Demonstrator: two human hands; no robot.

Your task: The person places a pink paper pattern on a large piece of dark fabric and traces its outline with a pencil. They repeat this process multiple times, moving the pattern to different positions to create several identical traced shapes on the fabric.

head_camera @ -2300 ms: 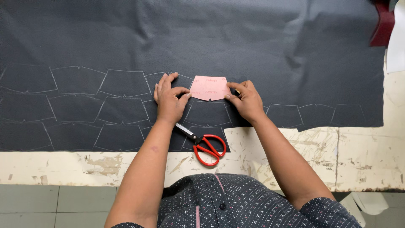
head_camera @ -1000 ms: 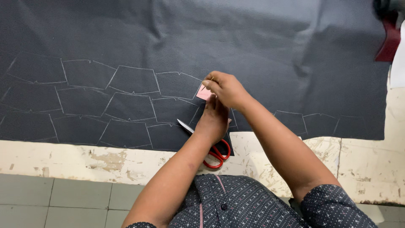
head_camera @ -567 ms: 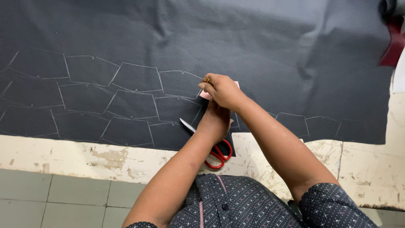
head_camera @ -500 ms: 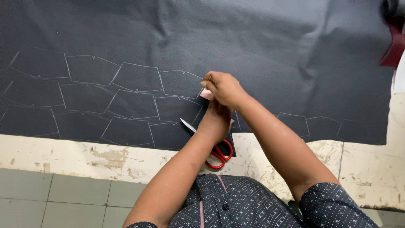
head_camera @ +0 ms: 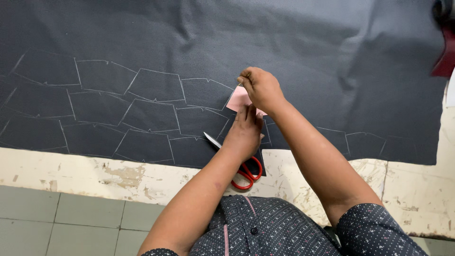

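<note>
A small pink paper template (head_camera: 236, 99) lies on a wide dark grey fabric (head_camera: 294, 42) marked with rows of white chalk outlines (head_camera: 156, 85). My left hand (head_camera: 245, 132) rests flat on the template's lower part and presses it down. My right hand (head_camera: 261, 88) crosses above it, fingers pinched on a small whitish piece of chalk (head_camera: 240, 84) at the template's upper left edge. Most of the template is hidden under both hands.
Red-handled scissors (head_camera: 250, 173) lie at the fabric's near edge, partly under my left wrist, blade pointing up left. The fabric covers a worn white table (head_camera: 71, 173). A dark red object (head_camera: 445, 57) sits at the far right edge. Grey floor tiles show at the lower left.
Earlier both hands lay flat at the template's sides. Now the left hand covers it alone and the right hand, pinched, has edged along its upper left edge.
</note>
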